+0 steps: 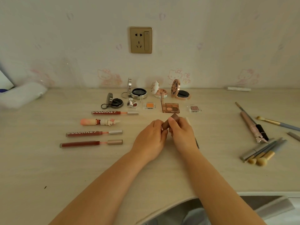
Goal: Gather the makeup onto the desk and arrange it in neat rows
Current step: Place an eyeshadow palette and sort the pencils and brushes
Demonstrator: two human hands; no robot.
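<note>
Both hands pinch the brown lipstick [170, 122], left hand [151, 137] at its base, right hand [181, 133] at its cap, its axis pointing toward one o'clock.

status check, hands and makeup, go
Left hand and right hand both gripping brown lipstick tube. Lip glosses rowed left. Brushes unsorted right. Nothing blocking.

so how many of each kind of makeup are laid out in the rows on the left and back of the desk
lip gloss tubes: 4
round open compacts: 4
small open pans and palettes: 4
brown lipstick held in both hands: 1
total: 13
</note>
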